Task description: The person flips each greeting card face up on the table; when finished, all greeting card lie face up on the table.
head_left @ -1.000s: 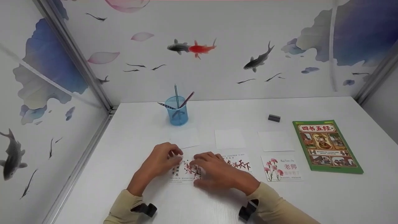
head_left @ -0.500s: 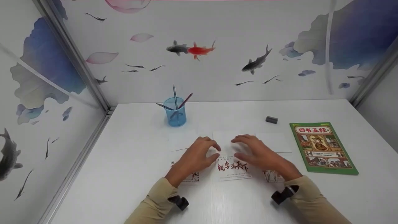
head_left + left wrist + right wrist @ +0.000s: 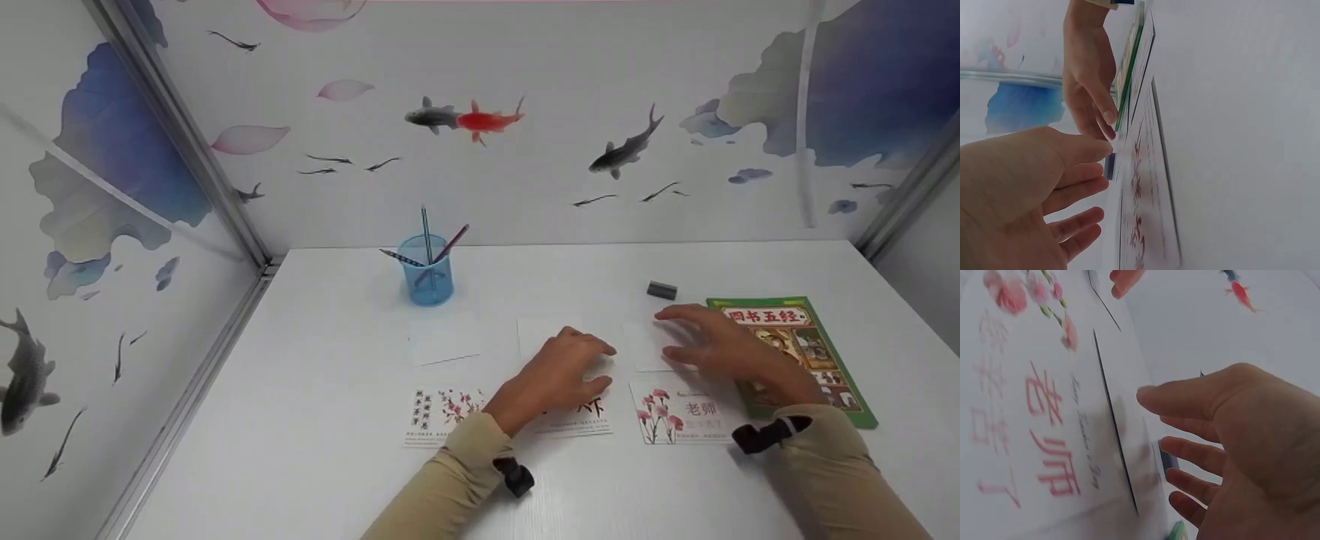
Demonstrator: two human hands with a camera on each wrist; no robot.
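My left hand (image 3: 561, 376) hovers over the middle printed card (image 3: 574, 424), fingers loosely bent and holding nothing; it hides part of that card's red lettering. My right hand (image 3: 720, 349) is over the right blank white card (image 3: 646, 346) and the left part of the green-edged book (image 3: 817, 337), thumb and fingers spread apart with nothing between them. Below it lies a card with pink carnations (image 3: 660, 416). At the left is a card with plum blossoms (image 3: 431, 416), partly covered by the left forearm. Blank cards (image 3: 444, 341) lie behind, one partly behind the left hand.
A blue pencil cup (image 3: 429, 281) with several pencils stands at the back of the white table (image 3: 315, 390). A dark grey eraser (image 3: 662, 290) lies behind the right blank card. Painted walls (image 3: 540, 195) enclose the table at the back and sides.
Both hands have moved rightward across the row of cards, from the plum blossom card past the middle card. The right hand now overlaps the book. The cards remain about where they were.
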